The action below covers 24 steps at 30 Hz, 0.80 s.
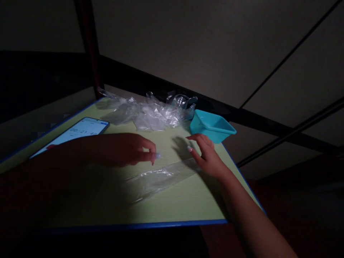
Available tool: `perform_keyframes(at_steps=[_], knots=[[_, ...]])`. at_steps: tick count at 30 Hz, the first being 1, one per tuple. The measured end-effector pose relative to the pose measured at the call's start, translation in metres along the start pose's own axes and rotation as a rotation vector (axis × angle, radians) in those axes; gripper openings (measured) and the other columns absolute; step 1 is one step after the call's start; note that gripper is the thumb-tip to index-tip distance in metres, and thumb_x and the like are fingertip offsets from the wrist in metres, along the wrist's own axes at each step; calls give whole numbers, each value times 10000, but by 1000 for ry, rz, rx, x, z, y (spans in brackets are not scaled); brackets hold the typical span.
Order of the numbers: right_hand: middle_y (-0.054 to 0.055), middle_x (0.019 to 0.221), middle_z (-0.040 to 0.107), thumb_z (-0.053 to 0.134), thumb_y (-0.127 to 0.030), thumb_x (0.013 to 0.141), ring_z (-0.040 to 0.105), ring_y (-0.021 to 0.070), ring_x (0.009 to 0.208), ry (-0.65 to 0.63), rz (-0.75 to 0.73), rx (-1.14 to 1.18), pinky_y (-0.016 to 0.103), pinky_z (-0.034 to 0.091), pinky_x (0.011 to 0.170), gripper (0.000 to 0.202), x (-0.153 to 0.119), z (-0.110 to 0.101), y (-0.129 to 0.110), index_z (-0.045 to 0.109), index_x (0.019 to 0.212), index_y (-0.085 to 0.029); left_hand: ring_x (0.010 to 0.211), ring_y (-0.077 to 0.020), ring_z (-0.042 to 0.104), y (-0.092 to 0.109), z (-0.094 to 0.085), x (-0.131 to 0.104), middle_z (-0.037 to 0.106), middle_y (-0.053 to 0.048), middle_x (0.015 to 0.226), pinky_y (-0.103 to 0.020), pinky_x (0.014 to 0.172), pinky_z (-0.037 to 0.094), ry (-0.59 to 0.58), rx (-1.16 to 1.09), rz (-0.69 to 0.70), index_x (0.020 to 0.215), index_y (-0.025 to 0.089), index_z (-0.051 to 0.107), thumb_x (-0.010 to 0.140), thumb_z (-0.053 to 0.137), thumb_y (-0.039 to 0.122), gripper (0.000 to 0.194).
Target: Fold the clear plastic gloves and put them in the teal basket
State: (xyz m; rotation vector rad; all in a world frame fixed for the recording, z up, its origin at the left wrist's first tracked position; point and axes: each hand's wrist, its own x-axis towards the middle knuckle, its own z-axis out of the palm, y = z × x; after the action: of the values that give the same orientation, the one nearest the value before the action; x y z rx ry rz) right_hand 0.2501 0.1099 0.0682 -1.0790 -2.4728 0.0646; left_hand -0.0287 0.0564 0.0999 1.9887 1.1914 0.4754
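Observation:
A clear plastic bag (163, 177) lies flat across the table below my hands. My left hand (131, 148) hovers over the table beyond the bag's left part. Its thumb and forefinger come together in a pinch, and a small pale bluish spot shows at their tips, too small to name. My right hand (205, 154) is at the bag's right end with thumb and forefinger apart, holding nothing that I can see. Its wrist side overlaps the end of the bag, so whether it touches the bag is unclear.
Crumpled clear plastic bags (150, 113) are heaped along the table's far edge. A turquoise plastic basket (212, 125) stands at the far right corner. On the left lies a phone (77, 130) with a lit timer, partly behind my left arm. The table (172, 209) has a blue edge.

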Motion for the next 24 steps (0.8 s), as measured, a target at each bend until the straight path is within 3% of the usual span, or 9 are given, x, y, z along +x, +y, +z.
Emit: perform_keyframes(at_steps=[4, 7, 9, 12, 15, 18, 24], knots=[[86, 1461, 290, 316, -376, 929, 217, 263, 1341, -218, -126, -11, 542, 94, 1056, 498, -4, 11, -24, 258, 1411, -265, 500, -112, 406, -3, 15, 11, 479, 29, 529, -237, 471, 261, 300, 102, -22, 679, 194, 523, 795, 466, 502, 334], [74, 1496, 219, 280, -393, 935, 146, 274, 1368, -325, -164, -14, 589, -3, 1037, 523, -4, 20, -31, 179, 1438, -293, 515, -109, 382, -7, 26, 16, 441, 32, 513, -241, 503, 252, 345, 224, -20, 608, 185, 471, 787, 484, 483, 347], [83, 1470, 284, 288, -382, 933, 187, 272, 1356, -304, -181, 9, 586, -27, 1035, 512, -3, 21, -30, 212, 1430, -287, 557, -115, 408, -10, 28, 17, 454, 23, 554, -241, 542, 284, 335, 297, 37, 588, 179, 474, 781, 497, 458, 340], [98, 1313, 489, 393, -354, 906, 355, 263, 1263, -161, -172, 75, 552, 40, 1047, 431, 0, 18, -20, 419, 1325, -254, 662, -137, 472, -16, 30, 18, 512, -5, 692, -247, 614, 340, 334, 340, 108, 644, 168, 537, 765, 520, 413, 274], [100, 1038, 619, 547, -330, 839, 508, 238, 1050, -53, -105, 142, 455, 258, 978, 246, 2, 11, -5, 619, 1032, -196, 705, -149, 500, -24, 31, 19, 530, -17, 750, -256, 641, 369, 297, 327, 88, 686, 167, 577, 735, 559, 409, 248], [76, 887, 637, 592, -291, 815, 534, 207, 922, -123, -85, 188, 362, 339, 861, 133, 5, 8, 10, 639, 873, -181, 716, -152, 512, -32, 32, 20, 539, -13, 772, -265, 666, 387, 216, 305, 92, 695, 174, 600, 709, 592, 411, 238], [46, 802, 625, 655, -284, 769, 521, 181, 860, -272, -145, 249, 298, 338, 778, 121, 8, 16, 20, 635, 795, -168, 696, -143, 508, -34, 27, 23, 533, -1, 750, -258, 644, 379, 96, 309, 82, 674, 179, 644, 693, 616, 382, 205]])
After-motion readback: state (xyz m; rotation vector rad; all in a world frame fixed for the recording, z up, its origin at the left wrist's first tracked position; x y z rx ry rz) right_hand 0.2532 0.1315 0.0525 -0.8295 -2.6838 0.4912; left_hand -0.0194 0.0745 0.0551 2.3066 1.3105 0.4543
